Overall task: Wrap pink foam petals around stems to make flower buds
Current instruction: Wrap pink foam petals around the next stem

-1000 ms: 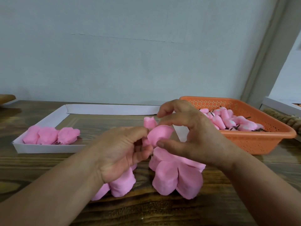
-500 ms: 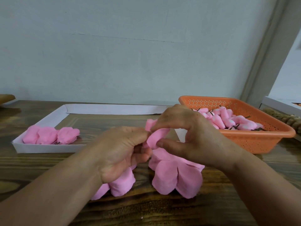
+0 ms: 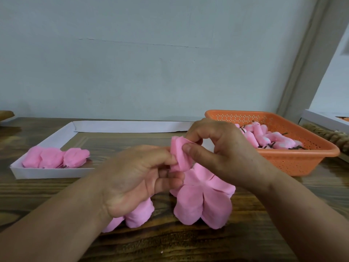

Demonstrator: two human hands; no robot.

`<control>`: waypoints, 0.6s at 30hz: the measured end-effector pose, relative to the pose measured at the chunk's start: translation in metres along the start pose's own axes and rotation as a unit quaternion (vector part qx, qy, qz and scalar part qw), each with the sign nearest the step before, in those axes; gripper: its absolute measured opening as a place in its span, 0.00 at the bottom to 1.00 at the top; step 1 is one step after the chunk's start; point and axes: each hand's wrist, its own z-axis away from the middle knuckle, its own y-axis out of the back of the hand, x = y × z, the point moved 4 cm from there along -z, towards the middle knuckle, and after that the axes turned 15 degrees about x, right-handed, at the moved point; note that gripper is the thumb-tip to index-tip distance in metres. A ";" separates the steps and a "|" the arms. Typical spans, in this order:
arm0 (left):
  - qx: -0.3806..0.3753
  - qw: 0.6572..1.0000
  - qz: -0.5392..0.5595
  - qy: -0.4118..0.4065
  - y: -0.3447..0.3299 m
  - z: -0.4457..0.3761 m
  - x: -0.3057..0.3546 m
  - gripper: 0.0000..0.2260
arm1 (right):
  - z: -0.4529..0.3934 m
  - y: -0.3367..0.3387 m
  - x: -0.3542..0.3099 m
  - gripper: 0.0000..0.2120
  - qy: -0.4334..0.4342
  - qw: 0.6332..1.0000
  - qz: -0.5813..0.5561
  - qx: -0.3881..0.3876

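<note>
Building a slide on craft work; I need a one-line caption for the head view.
Both hands wrap a pink foam petal into a bud above loose petals.

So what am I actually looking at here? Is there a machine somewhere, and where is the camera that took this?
There is no machine: a person works with two bare hands, and one wide-angle camera worn on their head looks forward and down, so the arms enter from the bottom edge. The left hand and right hand together pinch a pink foam bud that is being rolled. Under them, loose pink foam petals lie on the brown wooden table. On the left, a shallow white paper tray holds three pink foam flowers. On the right, an orange perforated plastic basket holds small pink buds on dark stems.
</note>
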 end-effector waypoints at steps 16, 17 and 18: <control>0.069 0.992 -0.057 -0.093 -0.002 0.003 -0.001 0.10 | 0.000 -0.001 -0.002 0.05 -0.010 0.998 -0.029 0.056; 0.066 0.991 -0.061 -0.097 -0.002 0.003 0.000 0.09 | 0.000 0.000 -0.001 0.04 -0.019 0.997 -0.045 0.064; 0.061 0.991 -0.068 -0.100 -0.002 0.004 0.001 0.09 | -0.001 0.001 0.001 0.03 -0.030 0.995 -0.064 0.070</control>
